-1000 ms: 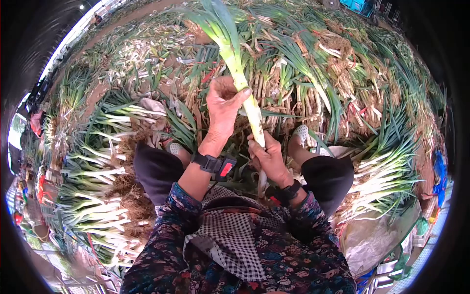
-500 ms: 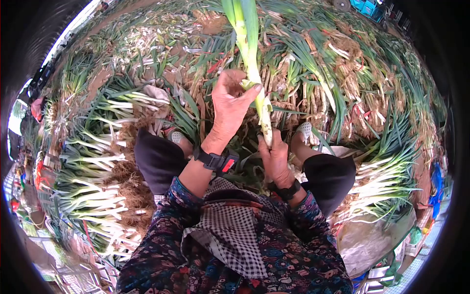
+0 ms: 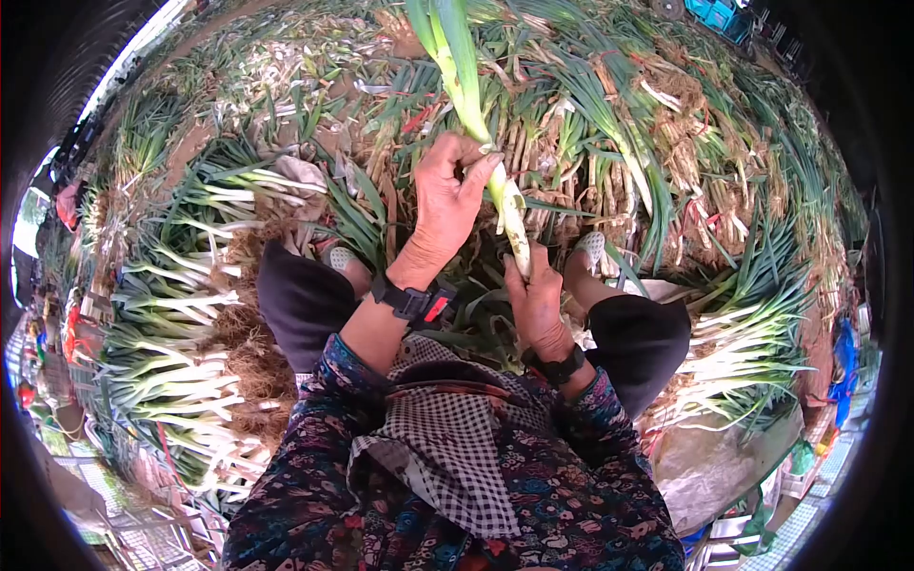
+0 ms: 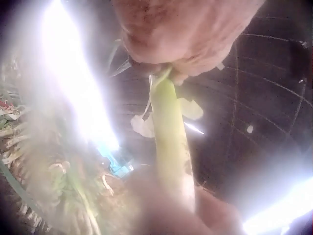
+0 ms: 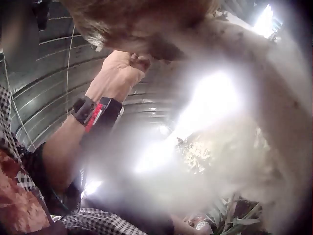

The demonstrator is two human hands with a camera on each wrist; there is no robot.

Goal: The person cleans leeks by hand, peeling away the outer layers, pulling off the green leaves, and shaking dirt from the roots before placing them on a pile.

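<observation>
A thick green onion [image 3: 473, 107] slants up and away from me, its leaves running past the top of the head view. My left hand [image 3: 446, 200] pinches its stalk around the middle, thumb against fingers, with a pale bit of skin at the thumb tip. Lower down, my right hand [image 3: 539, 303] grips the white bottom end, hiding the very tip. Loose flaps of outer skin stand out from the stalk between the hands, beside brownish marks. The left wrist view shows pale skin pieces [image 4: 191, 108] hanging beside the stalk.
Root-on green onions [image 3: 190, 381] lie in a long row on my left. Another pile [image 3: 743, 352] lies on my right by a pale sheet [image 3: 714, 476]. Bundles with dry brown leaves [image 3: 609, 190] cover the ground ahead. My knees [image 3: 640, 352] flank the work.
The left hand's fingers have closed in at the stalk. My right hand has moved up and slightly right; the pale strip hanging below it is gone. Skin flaps now stand out on the lower stalk.
</observation>
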